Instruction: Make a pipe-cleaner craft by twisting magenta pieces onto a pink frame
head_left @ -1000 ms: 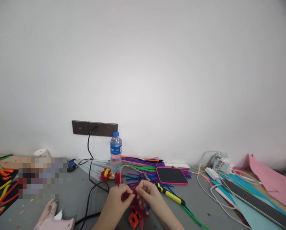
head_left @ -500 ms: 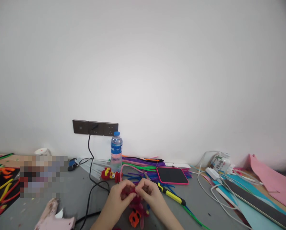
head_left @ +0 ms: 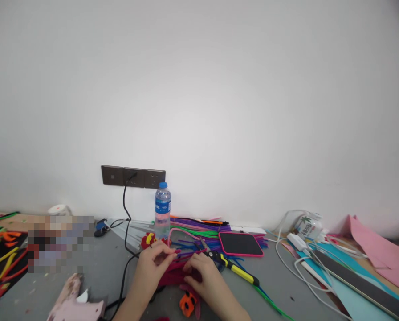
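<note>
My left hand (head_left: 152,267) pinches the thin end of a dark red pipe cleaner between thumb and forefinger. Below its fingertips lies a wider dark red fuzzy piece (head_left: 173,274), which reaches across to my right hand (head_left: 204,273). The bent right fingers and thumb close on the right end of that piece, partly hiding it. Just under the right hand sits an orange fuzzy ball with black spots (head_left: 187,305), with a pinkish-red strand beside it. Behind the left hand a red and yellow fuzzy figure (head_left: 148,240) is partly covered.
A water bottle (head_left: 162,209) stands by the wall. Pliers with yellow-black handles (head_left: 241,272) and a pink-edged phone (head_left: 241,244) lie to the right, over purple pipe cleaners (head_left: 199,226). A pink glue gun (head_left: 75,305) is at front left. White cables (head_left: 306,272) sprawl right.
My hands have moved apart, the left one up and to the left. The dark red piece now shows stretched between them. The pliers' jaws have come into clearer view.
</note>
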Demonstrator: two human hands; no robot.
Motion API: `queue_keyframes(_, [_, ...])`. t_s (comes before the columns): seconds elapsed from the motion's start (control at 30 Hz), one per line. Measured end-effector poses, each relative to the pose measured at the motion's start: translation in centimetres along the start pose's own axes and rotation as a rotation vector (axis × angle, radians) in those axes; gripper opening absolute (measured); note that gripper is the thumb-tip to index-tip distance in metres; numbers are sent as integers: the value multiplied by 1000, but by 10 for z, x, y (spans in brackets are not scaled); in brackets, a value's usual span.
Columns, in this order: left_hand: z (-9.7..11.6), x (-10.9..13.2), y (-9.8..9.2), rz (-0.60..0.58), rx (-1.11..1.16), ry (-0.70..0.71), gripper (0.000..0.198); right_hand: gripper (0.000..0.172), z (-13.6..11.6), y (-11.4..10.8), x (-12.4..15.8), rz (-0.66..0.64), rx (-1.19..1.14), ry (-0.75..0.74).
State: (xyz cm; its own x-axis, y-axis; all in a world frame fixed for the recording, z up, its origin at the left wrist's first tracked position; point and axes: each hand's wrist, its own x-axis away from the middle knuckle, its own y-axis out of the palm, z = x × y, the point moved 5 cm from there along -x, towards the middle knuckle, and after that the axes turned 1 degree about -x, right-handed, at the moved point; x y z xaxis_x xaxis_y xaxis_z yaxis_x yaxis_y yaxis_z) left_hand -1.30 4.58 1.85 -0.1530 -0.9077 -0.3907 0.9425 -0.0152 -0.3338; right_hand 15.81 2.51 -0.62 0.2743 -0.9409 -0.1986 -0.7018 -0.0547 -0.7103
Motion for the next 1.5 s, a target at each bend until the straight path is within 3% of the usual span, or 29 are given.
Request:
queue_keyframes(0.17, [9,4,8,-88,-81,-6,13,10,3,-1,0,-52,56,20])
queue_keyframes(0.3, [18,6,16,-241,-83,34,11,11,8,-3,0,-58,116,17])
queue_keyframes(0.47, [18,6,21,-362,-86,29,17,16,7,-14,1,22,58,-16])
queue_keyframes(0.6, [11,7,23,-424,-129,-7,13,9,15,-28,-2,188,-243,7])
queue_keyframes(0.8, [-7,11,32,-574,-162,-45,42,39,39,-30,-10,282,-837,104])
queue_keyframes(0.9, [-16,15,34,-623,-261,-119,44,41,45,-26,-10,288,-1046,182])
queue_keyframes(1.03, [-18,18,34,-635,-296,-189,41,35,42,-24,-7,286,-1251,251])
queue_keyframes(1.17, [-13,16,30,-544,-137,-280,31,33,35,-23,-5,263,-1350,284])
queue_keyframes(1.33, [-6,8,26,-364,79,-257,20,29,28,-17,-5,223,-1335,275])
queue_keyframes(1.5, [-8,8,31,-345,281,-278,18,29,19,-12,-5,251,-1329,254])
